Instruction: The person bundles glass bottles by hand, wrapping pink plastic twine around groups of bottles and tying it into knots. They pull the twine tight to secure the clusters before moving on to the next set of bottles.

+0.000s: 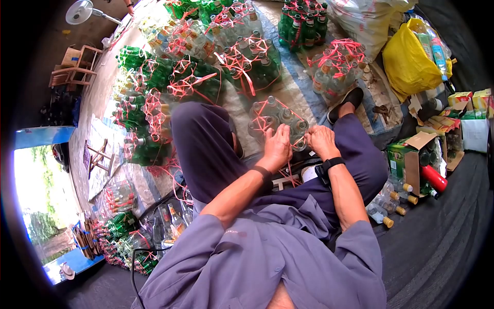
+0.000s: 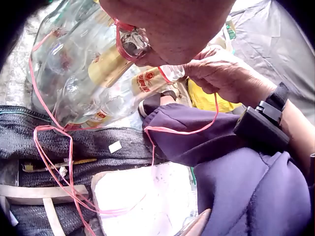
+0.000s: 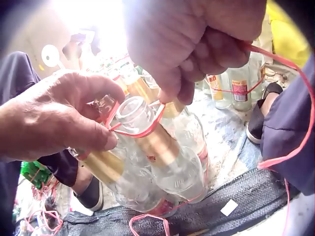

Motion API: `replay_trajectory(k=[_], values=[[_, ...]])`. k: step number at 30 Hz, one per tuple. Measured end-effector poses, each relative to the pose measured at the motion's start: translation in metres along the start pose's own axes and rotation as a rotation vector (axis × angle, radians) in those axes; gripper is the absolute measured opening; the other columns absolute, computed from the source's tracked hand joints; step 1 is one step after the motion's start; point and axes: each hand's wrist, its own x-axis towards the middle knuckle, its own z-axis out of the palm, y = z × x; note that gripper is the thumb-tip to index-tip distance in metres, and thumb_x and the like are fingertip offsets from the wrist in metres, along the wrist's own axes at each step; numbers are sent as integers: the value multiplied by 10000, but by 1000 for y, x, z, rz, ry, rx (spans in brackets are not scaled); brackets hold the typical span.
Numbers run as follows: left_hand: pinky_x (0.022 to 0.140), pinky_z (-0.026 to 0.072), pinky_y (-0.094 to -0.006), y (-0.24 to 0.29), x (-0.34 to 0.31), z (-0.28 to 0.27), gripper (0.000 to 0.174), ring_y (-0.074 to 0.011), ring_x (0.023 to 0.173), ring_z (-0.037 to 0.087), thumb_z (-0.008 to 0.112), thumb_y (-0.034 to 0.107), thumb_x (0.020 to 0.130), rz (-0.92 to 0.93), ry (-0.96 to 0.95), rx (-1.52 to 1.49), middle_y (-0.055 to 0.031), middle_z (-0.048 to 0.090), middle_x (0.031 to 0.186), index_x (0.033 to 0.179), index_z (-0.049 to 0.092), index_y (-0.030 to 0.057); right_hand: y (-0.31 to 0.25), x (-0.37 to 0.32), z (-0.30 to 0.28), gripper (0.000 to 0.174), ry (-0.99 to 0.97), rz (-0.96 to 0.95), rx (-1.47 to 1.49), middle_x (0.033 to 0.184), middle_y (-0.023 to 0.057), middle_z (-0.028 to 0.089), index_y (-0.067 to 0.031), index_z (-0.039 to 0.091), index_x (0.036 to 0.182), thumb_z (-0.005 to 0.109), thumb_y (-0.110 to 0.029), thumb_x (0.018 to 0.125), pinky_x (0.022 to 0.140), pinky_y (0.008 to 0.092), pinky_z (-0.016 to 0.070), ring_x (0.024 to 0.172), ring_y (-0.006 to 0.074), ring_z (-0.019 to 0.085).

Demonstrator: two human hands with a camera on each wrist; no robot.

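A bundle of clear glass bottles (image 1: 270,110) with gold neck labels stands upright between the person's legs. Pink plastic string (image 3: 312,110) runs round the necks and criss-crosses over the tops. At the near side of the bundle, the left hand (image 1: 278,147) pinches the string between thumb and fingers, close beside an open bottle mouth (image 3: 134,109). Across that neck, the right hand (image 1: 322,141) grips the string with curled fingers, its fingertips right at the rim. A loose length trails from the right hand past the knee, and more string hangs below the bundle.
Tied bundles of green bottles (image 1: 195,85) and clear bottles (image 1: 334,74) stand ahead and to the left. At right are a yellow bag (image 1: 409,64), an open carton (image 1: 411,149) and loose bottles (image 1: 378,211). A small wooden stool frame (image 2: 44,194) lies near the feet.
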Motion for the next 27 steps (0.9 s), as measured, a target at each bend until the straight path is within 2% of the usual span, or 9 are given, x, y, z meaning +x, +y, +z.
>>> replay_trajectory(k=[5, 7, 11, 14, 17, 19, 20, 22, 27], values=[[1004, 355, -490, -1, 0, 0, 569, -323, 1171, 568, 637, 95, 756, 8, 2, 5, -223, 557, 1294, 1285, 495, -60, 13, 5, 7, 182, -109, 110, -23, 808, 204, 691, -81, 730, 781, 686, -257, 791, 727, 486, 543, 809, 393, 686], [1031, 339, -485, -2, 0, 1, 595, -312, 1234, 527, 638, 123, 748, 1, -26, -12, -237, 539, 1306, 1292, 502, -75, 15, 6, 7, 229, -146, 118, -41, 820, 212, 692, -79, 744, 809, 641, -280, 848, 757, 484, 546, 829, 391, 681], [1014, 347, -467, -5, 1, -3, 591, -305, 1234, 527, 640, 124, 747, 14, -36, -71, -235, 541, 1301, 1287, 504, -77, 19, 11, 7, 239, -178, 126, -35, 830, 210, 694, -92, 752, 835, 636, -300, 855, 766, 484, 545, 830, 397, 680], [1003, 345, -480, -5, 2, -5, 589, -322, 1232, 525, 647, 117, 737, 9, -64, -104, -230, 544, 1294, 1286, 515, -51, 29, 17, 22, 266, -182, 148, -25, 842, 217, 693, -97, 759, 846, 632, -331, 862, 770, 486, 541, 839, 403, 678], [1007, 332, -515, 1, 6, -12, 555, -349, 1232, 518, 641, 106, 732, 103, -38, 41, -215, 551, 1292, 1265, 540, -11, 30, 24, 29, 289, -232, 224, 64, 857, 229, 693, -85, 748, 809, 673, -364, 821, 752, 507, 537, 847, 424, 680], [1022, 322, -496, 8, 11, -22, 506, -353, 1249, 498, 658, 98, 733, 184, -1, 69, -150, 581, 1272, 1228, 577, 35, 28, 25, 30, 310, -239, 228, 41, 876, 239, 694, -75, 755, 811, 695, -379, 798, 760, 505, 537, 857, 426, 683], [1022, 322, -496, 8, 12, -18, 506, -353, 1249, 498, 658, 98, 733, 184, -4, 68, -150, 581, 1272, 1228, 577, 35, 27, 27, 29, 310, -241, 231, 43, 876, 239, 694, -75, 755, 811, 695, -379, 798, 760, 505, 537, 857, 426, 683], [1031, 310, -508, 6, 14, -8, 491, -326, 1267, 484, 639, 79, 725, 201, -123, -91, -121, 588, 1273, 1211, 583, 44, 26, 29, 29, 304, -262, 253, 25, 867, 247, 688, -73, 759, 841, 669, -362, 811, 789, 478, 545, 868, 415, 683], [1023, 316, -512, 4, 19, -6, 475, -292, 1255, 488, 613, 63, 714, 177, -261, -124, -91, 585, 1266, 1189, 594, 65, 24, 28, 29, 266, -225, 288, 8, 888, 240, 697, -78, 763, 835, 652, -318, 810, 789, 480, 552, 874, 415, 689]])
